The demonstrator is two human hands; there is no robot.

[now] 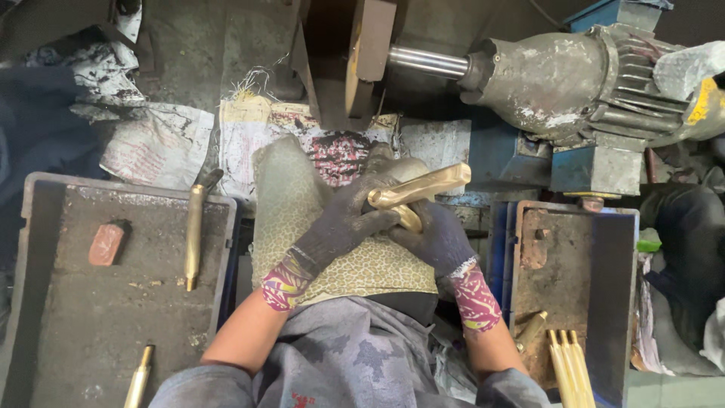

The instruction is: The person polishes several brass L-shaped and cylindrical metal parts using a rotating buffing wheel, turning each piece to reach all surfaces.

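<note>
Nearest, brass rods [566,361] lie bundled in the right tray [612,302], and another brass piece [139,381] rests in the dusty grey left tray [38,249], both within arm's reach. Over the lap, a leopard-print cloth [302,219] cushions the work. The left hand [340,223] and right hand [434,238], in dark knit gloves, each close their grip around a polished brass handle [419,189], held up level with the wheel beyond. Farther off, the worn buffing wheel [366,53] sits on a steel shaft [427,62] from a grimy, ribbed motor [574,83].
</note>
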